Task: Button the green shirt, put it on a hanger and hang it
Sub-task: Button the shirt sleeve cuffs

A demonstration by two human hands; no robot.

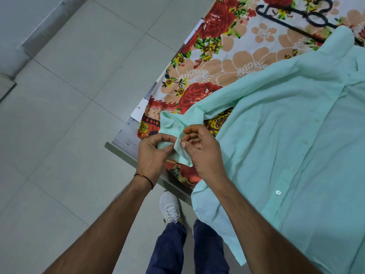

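Two bare hands meet over one sleeve cuff point(171, 123) of a single green shirt point(296, 125). We see the left hand point(154, 153) with its fingers curled around one edge of the cuff. The right hand point(201, 151) pinches the other edge between thumb and fingers, so both hands grip the cuff. One thin thread band point(145, 177) circles the left wrist.

The shirt lies spread front-up on a bench point(126, 153) covered by one floral cloth point(227, 56). Its hem hangs over the near edge, and the held sleeve reaches toward the bench's near left corner. One white button point(278, 192) shows plainly on the front; fainter ones farther up are too dim for us to count. One black hanger point(292, 14) lies on the cloth at the far end, by the shirt's shoulder.

Below the hands, on the grey tiled floor point(59, 115), we see two legs in blue trousers point(169, 250) and one white shoe point(170, 206).
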